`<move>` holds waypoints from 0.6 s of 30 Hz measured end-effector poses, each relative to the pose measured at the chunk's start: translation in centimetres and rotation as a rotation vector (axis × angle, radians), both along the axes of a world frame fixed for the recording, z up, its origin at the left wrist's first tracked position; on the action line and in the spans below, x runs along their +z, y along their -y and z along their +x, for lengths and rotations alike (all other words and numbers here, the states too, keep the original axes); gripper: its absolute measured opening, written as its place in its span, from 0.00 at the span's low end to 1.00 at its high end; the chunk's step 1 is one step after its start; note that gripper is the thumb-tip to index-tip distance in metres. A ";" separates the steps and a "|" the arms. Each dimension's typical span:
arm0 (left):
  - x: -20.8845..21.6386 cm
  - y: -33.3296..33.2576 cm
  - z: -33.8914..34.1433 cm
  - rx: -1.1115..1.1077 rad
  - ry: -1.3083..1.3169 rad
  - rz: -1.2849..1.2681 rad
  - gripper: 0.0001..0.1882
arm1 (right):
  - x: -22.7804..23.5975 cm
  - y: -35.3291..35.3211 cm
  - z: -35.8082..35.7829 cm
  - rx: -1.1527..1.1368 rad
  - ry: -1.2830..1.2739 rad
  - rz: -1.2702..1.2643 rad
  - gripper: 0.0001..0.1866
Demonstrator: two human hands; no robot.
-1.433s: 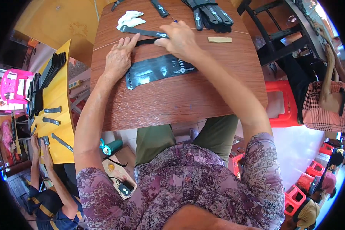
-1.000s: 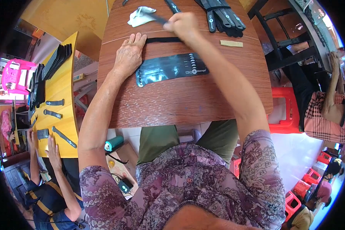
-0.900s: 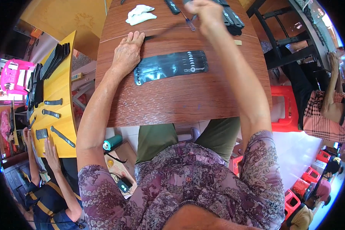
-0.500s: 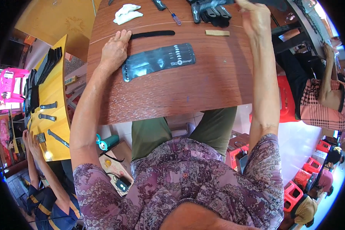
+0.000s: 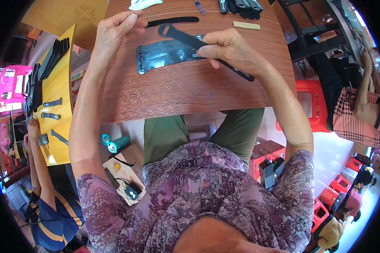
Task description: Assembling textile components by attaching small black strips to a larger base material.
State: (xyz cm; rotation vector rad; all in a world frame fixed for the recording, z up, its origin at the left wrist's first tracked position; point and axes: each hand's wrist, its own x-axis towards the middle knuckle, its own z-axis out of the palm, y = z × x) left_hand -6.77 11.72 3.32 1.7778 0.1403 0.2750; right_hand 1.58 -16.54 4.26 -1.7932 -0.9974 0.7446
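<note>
My right hand (image 5: 234,50) pinches a dark hook-and-loop strap (image 5: 178,36) between thumb and fingers. Its slotted, rounded end points left, and its tail runs out below my palm to the right. My left hand (image 5: 116,33) is lifted over the left of the table, fingers loosely stretched and apart, with nothing seen in it. Just beyond those fingertips lies a straight black strap (image 5: 175,20). Under the held strap, a dark glossy printed plastic sleeve (image 5: 158,56) rests flat, its right end covered by my right hand.
At the table's (image 5: 181,92) far side are a pile of black straps (image 5: 242,7), a screwdriver (image 5: 200,7), a white cloth (image 5: 144,4) and a tan strip (image 5: 246,25). A co-worker's hands work at a yellow table (image 5: 57,143) on the left. A red stool (image 5: 310,105) stands right.
My right hand has come back from the far strap pile with a strap in it. My left hand has lifted off the end of the black strap. The view has shifted slightly.
</note>
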 end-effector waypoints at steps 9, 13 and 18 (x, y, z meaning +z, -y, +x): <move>-0.4 5.8 -8.5 -0.010 -0.208 -0.092 0.08 | -1.3 -1.5 -2.7 0.200 -0.017 -0.155 0.11; -1.0 6.0 -10.0 0.047 -0.284 -0.128 0.06 | -2.4 -2.1 -4.2 0.156 -0.165 -0.186 0.07; -1.3 6.9 -11.4 0.097 -0.350 -0.239 0.06 | -3.2 -3.3 -6.0 0.112 -0.135 -0.100 0.08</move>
